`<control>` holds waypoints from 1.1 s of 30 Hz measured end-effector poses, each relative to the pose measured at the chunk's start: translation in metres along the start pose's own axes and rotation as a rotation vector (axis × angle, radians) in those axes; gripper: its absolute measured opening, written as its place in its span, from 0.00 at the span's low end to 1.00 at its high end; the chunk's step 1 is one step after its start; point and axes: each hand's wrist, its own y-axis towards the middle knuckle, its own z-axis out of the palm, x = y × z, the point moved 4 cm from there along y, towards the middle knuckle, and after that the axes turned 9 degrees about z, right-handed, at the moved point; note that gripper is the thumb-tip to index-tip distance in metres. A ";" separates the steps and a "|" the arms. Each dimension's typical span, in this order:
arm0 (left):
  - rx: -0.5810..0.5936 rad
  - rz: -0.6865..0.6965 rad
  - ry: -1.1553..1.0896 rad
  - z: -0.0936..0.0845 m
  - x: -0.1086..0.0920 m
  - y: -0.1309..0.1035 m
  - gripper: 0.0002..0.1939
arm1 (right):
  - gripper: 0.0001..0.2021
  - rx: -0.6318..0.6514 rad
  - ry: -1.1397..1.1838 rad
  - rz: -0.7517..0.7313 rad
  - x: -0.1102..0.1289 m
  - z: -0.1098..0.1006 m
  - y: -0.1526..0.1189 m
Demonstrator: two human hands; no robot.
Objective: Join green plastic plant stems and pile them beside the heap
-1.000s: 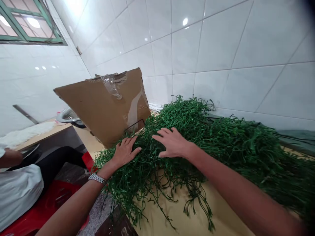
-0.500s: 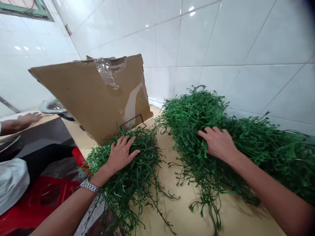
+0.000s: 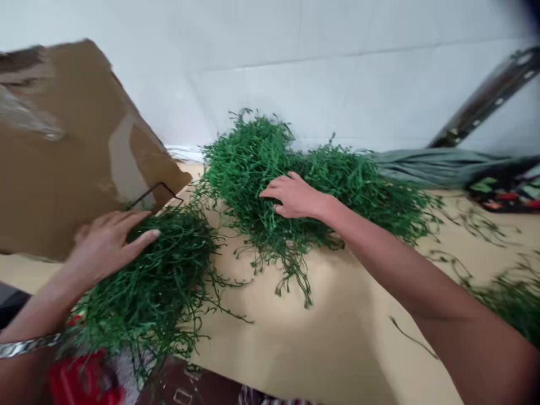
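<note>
My left hand [image 3: 105, 244] rests, fingers spread, on the top left of a green pile of thin curly stems [image 3: 156, 281] at the table's front left edge. A metal watch is on that wrist. My right hand [image 3: 293, 195] lies on a larger green heap [image 3: 248, 163] against the wall, its fingers apart and slightly bent, the tips partly sunk among the stems. Neither hand has a bunch visibly gripped. Loose stems trail from both piles onto the tan table [image 3: 320, 315].
A torn cardboard box [image 3: 76, 152] stands at the left, with a thin dark wire piece [image 3: 158, 188] beside it. At the right are grey-green cloth [image 3: 422, 166], a dark metal bar [image 3: 485, 98], a floral item [image 3: 510, 188] and more stems [image 3: 514, 301]. A red stool [image 3: 84, 377] shows below.
The view has swung right, bringing the cloth, metal bar and floral item into sight. The other person has left the frame. Both hands remain on their piles, my left further toward the box side.
</note>
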 end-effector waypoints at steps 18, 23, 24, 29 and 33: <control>-0.274 1.052 -0.016 -0.025 -0.262 0.085 0.17 | 0.14 -0.025 0.013 0.977 -0.166 -0.037 -0.243; -0.203 1.328 -0.172 -0.006 -0.379 0.070 0.22 | 0.15 0.135 0.069 1.131 -0.154 -0.002 -0.267; -0.178 1.354 -0.202 0.003 -0.400 0.068 0.25 | 0.18 0.150 0.088 1.151 -0.149 0.007 -0.266; -0.050 1.337 -0.225 0.055 -0.464 0.083 0.35 | 0.16 0.094 0.231 1.221 -0.130 0.044 -0.253; -0.030 1.215 -0.245 0.076 -0.462 0.111 0.42 | 0.15 -0.001 0.459 1.301 -0.142 0.055 -0.255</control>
